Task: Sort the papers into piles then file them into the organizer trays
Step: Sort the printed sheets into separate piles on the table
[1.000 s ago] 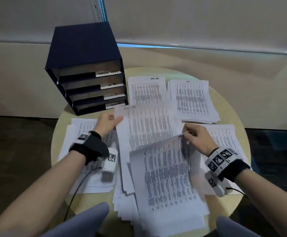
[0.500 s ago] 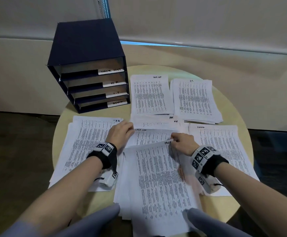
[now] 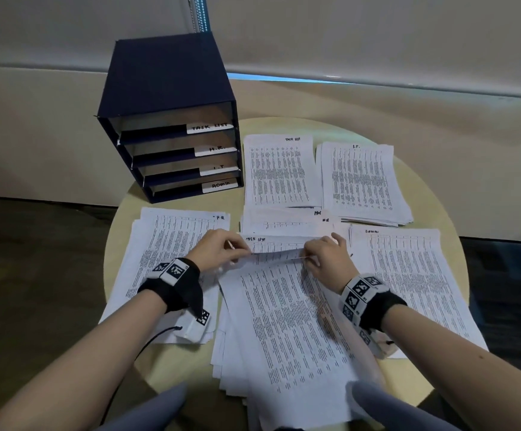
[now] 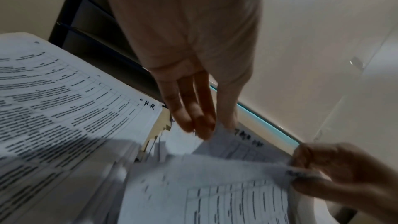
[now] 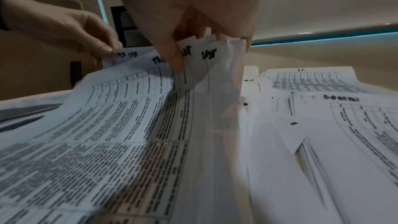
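Note:
A loose stack of printed sheets [image 3: 284, 331] lies at the table's near middle. My left hand [image 3: 237, 250] pinches the top left corner of a sheet marked TASK LIST [image 5: 125, 55]. My right hand [image 3: 310, 258] grips the raised top edges of several fanned sheets [image 5: 206, 60], thumb [image 5: 175, 60] in front and the other fingers behind. Sorted piles lie around: TASK LIST pile [image 3: 279, 172], I.T. pile [image 3: 361, 181], H.R. pile [image 3: 172, 244], ADMIN pile [image 3: 408, 275]. The dark blue organizer [image 3: 165, 76] stands at the back left with four labelled trays.
The round pale table [image 3: 433, 213] is mostly covered by paper; its rim shows at the right and near edges. A few sheets [image 3: 284, 220] lie between the far piles and the stack. A wall and window ledge run behind. My knees [image 3: 159, 409] sit under the near edge.
A second ago my left hand carried a sheet away. Both hands then came to the stack's top edge, and now they lift and pinch its upper sheets.

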`<action>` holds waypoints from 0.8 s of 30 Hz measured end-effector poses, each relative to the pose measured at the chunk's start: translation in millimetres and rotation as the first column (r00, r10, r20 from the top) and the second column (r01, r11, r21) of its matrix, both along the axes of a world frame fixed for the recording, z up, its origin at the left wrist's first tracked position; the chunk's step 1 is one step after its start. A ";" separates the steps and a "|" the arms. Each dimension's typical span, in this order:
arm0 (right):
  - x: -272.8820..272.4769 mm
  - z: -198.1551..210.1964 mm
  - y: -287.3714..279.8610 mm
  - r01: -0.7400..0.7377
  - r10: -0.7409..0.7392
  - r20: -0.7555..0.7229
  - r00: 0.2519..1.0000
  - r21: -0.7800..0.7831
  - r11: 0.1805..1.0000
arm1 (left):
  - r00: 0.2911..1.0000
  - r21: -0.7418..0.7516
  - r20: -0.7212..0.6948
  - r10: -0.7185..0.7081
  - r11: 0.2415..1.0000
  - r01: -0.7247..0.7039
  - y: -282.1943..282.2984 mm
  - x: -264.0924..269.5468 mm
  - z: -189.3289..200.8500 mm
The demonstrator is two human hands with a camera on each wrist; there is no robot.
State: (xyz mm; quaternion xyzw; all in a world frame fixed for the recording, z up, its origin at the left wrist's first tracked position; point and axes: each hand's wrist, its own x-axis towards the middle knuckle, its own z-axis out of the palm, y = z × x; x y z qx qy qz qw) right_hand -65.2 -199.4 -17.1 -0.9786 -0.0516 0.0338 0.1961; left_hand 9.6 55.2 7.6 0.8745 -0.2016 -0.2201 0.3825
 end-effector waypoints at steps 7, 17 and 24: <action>-9.4 5.1 -4.4 -0.138 0.140 0.038 0.989 -0.051 0.989 | 0.989 0.330 0.144 -0.043 0.944 -0.007 -12.8 24.5 -20.1; -20.7 0.8 -16.7 -0.042 0.063 0.170 0.983 -0.122 0.992 | 0.951 0.230 0.295 -0.091 0.973 0.022 -20.1 9.9 -7.4; -28.5 -3.6 -21.5 0.019 -0.015 0.051 0.999 -0.067 0.998 | 0.939 0.056 0.264 -0.222 0.975 0.214 -10.0 -23.3 -3.6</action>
